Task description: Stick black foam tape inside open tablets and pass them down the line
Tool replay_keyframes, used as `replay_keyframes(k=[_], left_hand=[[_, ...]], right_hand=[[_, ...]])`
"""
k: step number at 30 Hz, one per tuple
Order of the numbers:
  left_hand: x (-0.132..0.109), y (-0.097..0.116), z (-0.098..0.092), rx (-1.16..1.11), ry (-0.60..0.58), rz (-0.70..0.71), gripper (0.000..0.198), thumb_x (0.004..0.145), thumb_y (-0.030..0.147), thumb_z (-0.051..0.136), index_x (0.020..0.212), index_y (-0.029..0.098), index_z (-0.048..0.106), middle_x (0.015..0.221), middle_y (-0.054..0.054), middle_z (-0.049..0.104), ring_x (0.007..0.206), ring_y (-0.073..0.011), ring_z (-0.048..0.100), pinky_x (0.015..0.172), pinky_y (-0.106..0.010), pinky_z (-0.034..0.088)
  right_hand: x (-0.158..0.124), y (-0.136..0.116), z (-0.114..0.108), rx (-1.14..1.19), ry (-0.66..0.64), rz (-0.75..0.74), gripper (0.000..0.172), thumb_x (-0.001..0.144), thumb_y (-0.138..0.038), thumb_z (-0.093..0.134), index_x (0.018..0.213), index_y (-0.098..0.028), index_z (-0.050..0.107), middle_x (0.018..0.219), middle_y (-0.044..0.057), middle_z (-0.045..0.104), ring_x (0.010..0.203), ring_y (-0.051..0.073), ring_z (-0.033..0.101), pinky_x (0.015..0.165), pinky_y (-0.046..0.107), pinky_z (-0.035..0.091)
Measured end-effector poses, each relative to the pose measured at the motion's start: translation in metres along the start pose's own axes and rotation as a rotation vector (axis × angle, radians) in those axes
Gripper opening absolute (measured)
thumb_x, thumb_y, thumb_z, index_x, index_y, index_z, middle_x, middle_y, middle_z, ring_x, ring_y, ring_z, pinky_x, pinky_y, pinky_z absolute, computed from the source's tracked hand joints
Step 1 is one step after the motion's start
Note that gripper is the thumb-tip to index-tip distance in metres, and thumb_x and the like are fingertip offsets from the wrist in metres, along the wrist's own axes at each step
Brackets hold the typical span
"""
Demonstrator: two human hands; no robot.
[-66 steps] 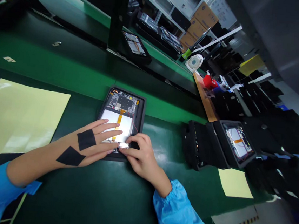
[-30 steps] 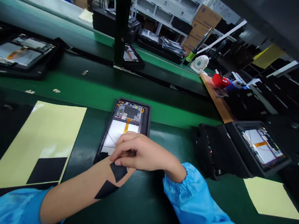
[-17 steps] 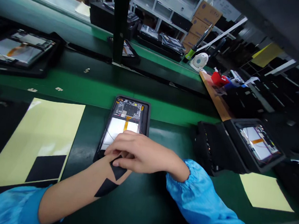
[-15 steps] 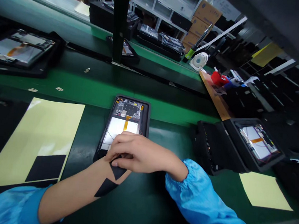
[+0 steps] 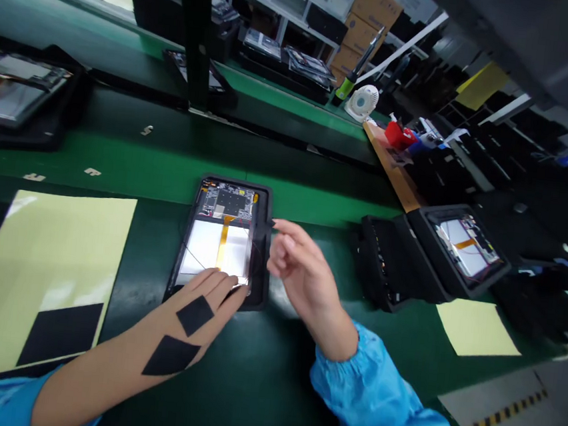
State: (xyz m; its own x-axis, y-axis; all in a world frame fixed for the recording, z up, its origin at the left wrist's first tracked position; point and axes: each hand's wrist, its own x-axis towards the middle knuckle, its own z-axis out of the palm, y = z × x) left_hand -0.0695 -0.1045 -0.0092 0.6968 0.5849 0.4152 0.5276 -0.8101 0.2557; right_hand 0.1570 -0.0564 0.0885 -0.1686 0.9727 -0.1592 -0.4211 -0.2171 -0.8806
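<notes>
Sharply angular patches (image 5: 195, 315), flat rectangular device (image 5: 209, 241)

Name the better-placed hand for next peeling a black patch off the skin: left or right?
Right, most likely. The right hand is raised beside the opened device; two black patches sit on the left hand and wrist, whose own fingers can hardly reach them.
</notes>
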Motion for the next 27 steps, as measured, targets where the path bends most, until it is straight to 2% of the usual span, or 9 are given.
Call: replay_keyframes(k=[3,5,8,10,15,19,24,27], left_hand=[[-0.009,-0.016,0.017,-0.06,0.06,-0.025,0.042,0.103,0.016,0.047,0.143,0.021,0.057,0.136,-0.011,0.067,0.128,-0.0282,0.062,0.117,-0.052,0.049],[-0.013,-0.022,0.026,-0.11,0.081,-0.046,0.038,0.103,0.017,0.046,0.139,0.022,0.059,0.132,-0.011,0.068,0.126,-0.0262,0.063,0.115,-0.051,0.051],[-0.015,-0.026,0.031,-0.152,0.078,-0.059,0.038,0.102,0.016,0.046,0.137,0.022,0.06,0.134,-0.01,0.068,0.128,-0.0262,0.062,0.114,-0.051,0.051],[-0.016,-0.027,0.03,-0.167,0.078,-0.065,0.039,0.102,0.015,0.045,0.137,0.023,0.059,0.135,-0.01,0.067,0.13,-0.0265,0.061,0.114,-0.051,0.051],[-0.015,-0.029,0.024,-0.168,0.041,-0.055,0.042,0.101,0.013,0.043,0.139,0.024,0.058,0.137,-0.008,0.067,0.132,-0.0259,0.06,0.114,-0.05,0.051],[-0.016,-0.028,0.025,-0.163,0.055,-0.057,0.042,0.102,0.015,0.043,0.14,0.024,0.058,0.136,-0.008,0.068,0.131,-0.0264,0.06,0.115,-0.052,0.05],[-0.017,-0.031,0.036,-0.092,0.052,-0.033,0.043,0.104,0.019,0.04,0.144,0.023,0.056,0.138,-0.008,0.067,0.129,-0.0275,0.061,0.119,-0.056,0.043],[-0.012,-0.03,0.038,-0.065,0.049,0.0,0.042,0.105,0.023,0.041,0.144,0.021,0.056,0.137,-0.01,0.067,0.129,-0.0291,0.061,0.119,-0.057,0.041]], right_hand=[[-0.04,0.028,-0.006,0.32,0.057,0.208,0.044,0.088,-0.039,0.077,0.13,-0.03,0.067,0.062,-0.009,0.046,0.05,0.008,0.03,0.046,0.019,0.027],[-0.063,0.05,-0.003,0.489,0.088,0.286,0.055,0.09,-0.045,0.078,0.141,-0.038,0.058,0.061,-0.011,0.047,0.048,0.008,0.024,0.045,0.018,0.023],[-0.083,0.079,0.015,0.682,0.118,0.322,0.066,0.09,-0.05,0.079,0.148,-0.048,0.048,0.063,-0.012,0.05,0.046,0.008,0.021,0.043,0.017,0.021],[-0.085,0.09,0.03,0.766,0.116,0.32,0.07,0.088,-0.052,0.08,0.149,-0.05,0.046,0.064,-0.012,0.051,0.046,0.007,0.023,0.043,0.018,0.021],[-0.079,0.099,0.052,0.824,0.191,0.336,0.072,0.086,-0.059,0.08,0.149,-0.045,0.048,0.068,-0.01,0.054,0.047,0.006,0.031,0.045,0.019,0.022],[-0.081,0.102,0.053,0.791,0.263,0.329,0.079,0.084,-0.062,0.081,0.152,-0.045,0.044,0.071,-0.01,0.056,0.047,0.006,0.033,0.046,0.019,0.022],[-0.085,0.107,0.053,0.747,0.309,0.304,0.09,0.084,-0.064,0.079,0.159,-0.048,0.031,0.074,-0.01,0.058,0.047,0.006,0.037,0.046,0.019,0.024],[-0.085,0.108,0.052,0.731,0.32,0.304,0.092,0.084,-0.064,0.08,0.159,-0.046,0.03,0.075,-0.009,0.058,0.047,0.006,0.038,0.044,0.019,0.026]])
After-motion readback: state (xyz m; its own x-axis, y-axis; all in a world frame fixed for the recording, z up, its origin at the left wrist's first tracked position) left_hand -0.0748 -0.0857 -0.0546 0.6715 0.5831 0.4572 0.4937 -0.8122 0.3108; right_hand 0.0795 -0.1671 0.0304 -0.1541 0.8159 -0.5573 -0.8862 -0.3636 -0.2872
